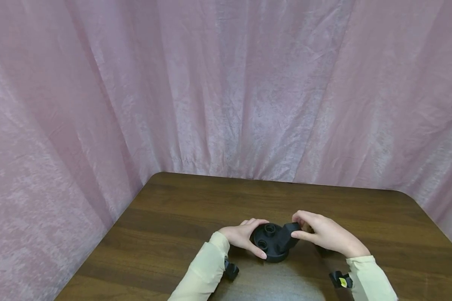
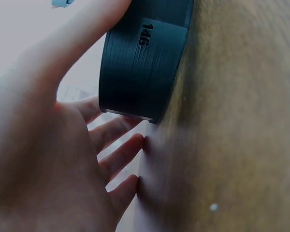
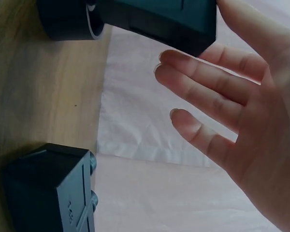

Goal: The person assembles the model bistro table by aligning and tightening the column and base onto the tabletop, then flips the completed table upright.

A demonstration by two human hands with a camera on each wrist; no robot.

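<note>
A round black base with raised ring-shaped sockets on top stands on the table. My left hand grips it from the left, thumb on the near side and fingers round the far side. In the left wrist view the thumb presses the base's side wall, which bears the number 146. My right hand pinches a black block-shaped piece between thumb and index finger. This piece sits tilted over the right part of the base, its lower end overlapping it; the other right fingers are spread free in the right wrist view.
A second black block with two small round knobs lies on the table near my right hand, mostly hidden under it in the head view. The brown wooden table ends at a pink curtain behind. Black cameras are strapped to both wrists.
</note>
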